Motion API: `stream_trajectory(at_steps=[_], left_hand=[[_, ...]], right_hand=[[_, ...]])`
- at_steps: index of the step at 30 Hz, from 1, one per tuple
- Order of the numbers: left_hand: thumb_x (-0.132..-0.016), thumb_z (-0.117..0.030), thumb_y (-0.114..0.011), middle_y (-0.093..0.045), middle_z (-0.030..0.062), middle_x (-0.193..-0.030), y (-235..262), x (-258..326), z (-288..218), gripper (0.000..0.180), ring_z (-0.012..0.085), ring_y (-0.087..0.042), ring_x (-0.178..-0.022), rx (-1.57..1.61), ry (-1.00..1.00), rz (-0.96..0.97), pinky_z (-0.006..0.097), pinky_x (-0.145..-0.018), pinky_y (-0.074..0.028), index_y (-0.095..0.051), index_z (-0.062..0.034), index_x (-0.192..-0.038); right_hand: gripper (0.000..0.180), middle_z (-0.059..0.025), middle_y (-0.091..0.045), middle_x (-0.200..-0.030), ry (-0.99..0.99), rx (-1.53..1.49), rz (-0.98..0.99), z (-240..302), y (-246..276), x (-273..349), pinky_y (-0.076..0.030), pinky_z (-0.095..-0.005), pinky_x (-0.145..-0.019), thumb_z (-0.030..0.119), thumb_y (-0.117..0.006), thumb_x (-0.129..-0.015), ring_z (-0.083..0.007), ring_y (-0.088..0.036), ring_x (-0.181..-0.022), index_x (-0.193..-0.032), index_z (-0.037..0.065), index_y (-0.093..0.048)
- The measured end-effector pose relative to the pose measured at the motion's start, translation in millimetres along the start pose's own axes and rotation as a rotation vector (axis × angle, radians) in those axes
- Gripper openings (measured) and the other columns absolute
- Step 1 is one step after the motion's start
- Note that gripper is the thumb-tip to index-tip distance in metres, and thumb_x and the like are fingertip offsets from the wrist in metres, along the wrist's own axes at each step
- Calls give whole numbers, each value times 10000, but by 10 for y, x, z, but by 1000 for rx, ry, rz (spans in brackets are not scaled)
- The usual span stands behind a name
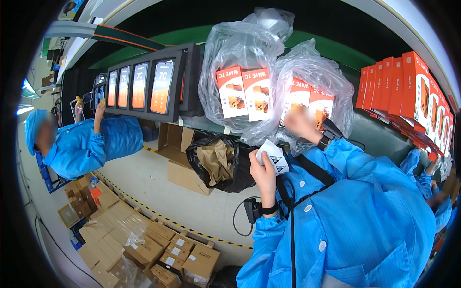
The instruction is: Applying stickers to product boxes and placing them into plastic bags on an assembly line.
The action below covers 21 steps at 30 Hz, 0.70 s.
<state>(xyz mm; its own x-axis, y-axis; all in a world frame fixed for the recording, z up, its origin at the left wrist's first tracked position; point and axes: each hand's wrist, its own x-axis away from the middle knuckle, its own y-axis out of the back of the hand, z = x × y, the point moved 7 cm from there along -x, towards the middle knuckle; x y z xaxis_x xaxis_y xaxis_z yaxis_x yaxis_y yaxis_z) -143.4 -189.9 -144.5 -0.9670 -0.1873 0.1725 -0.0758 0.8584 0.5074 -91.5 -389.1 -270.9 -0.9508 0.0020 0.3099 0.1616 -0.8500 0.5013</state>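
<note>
My left hand (265, 179), in front of my chest, is closed on white printed sheets (274, 157) with a black pattern of triangles. My right hand (301, 123) reaches over the right-hand clear plastic bag (342, 72), on top of the flat red-and-white printed packs (321, 102) inside it. Motion smears its fingers, so their grip does not show. To its left, a second clear plastic bag (207, 72) lies open around two stacks of similar red-and-white packs (232, 96).
Upright red-and-white boxes (404, 86) stand in a row at the right. At the left, a dark foam tray (144, 115) holds several phones. Below the bench edge are a black-lined bin (244, 168) and cartons (186, 178). A co-worker in blue (79, 149) works at the left.
</note>
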Motion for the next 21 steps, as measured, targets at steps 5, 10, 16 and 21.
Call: stream_trajectory(at_steps=[5,10,16,21], left_hand=[[-934,-186,-520,-630,184,-821,26,28,-59,222,252,-622,-728,11,-12,-9,353,-664,-482,-529,26,-1000],[-921,-171,-560,-616,167,-825,62,-28,-157,209,220,-608,-746,62,3,39,337,-683,-477,-537,31,-970],[-855,-115,-663,-634,82,-900,42,-65,-191,272,110,-575,-823,299,-98,249,268,-707,-473,-510,29,-1030],[-844,-131,-684,-631,85,-906,149,-148,-197,303,109,-578,-826,398,1,251,267,-707,-472,-506,15,-1041]], right_hand=[[310,-142,-535,-791,193,53,-155,174,144,31,-468,-368,-666,223,-715,-741,-298,-592,-749,-817,3,-511],[269,-36,-604,-780,-53,-703,556,547,-88,547,-447,-237,-579,291,-594,-915,-87,-571,-663,-919,21,-585],[140,3,-575,-746,-125,-863,324,942,120,750,-431,-206,-584,154,-613,-905,-58,-546,-655,-871,21,-591],[143,-44,-552,-824,211,-374,-74,1406,406,729,-452,-263,-606,70,-693,-811,-98,-550,-721,-891,7,-592]])
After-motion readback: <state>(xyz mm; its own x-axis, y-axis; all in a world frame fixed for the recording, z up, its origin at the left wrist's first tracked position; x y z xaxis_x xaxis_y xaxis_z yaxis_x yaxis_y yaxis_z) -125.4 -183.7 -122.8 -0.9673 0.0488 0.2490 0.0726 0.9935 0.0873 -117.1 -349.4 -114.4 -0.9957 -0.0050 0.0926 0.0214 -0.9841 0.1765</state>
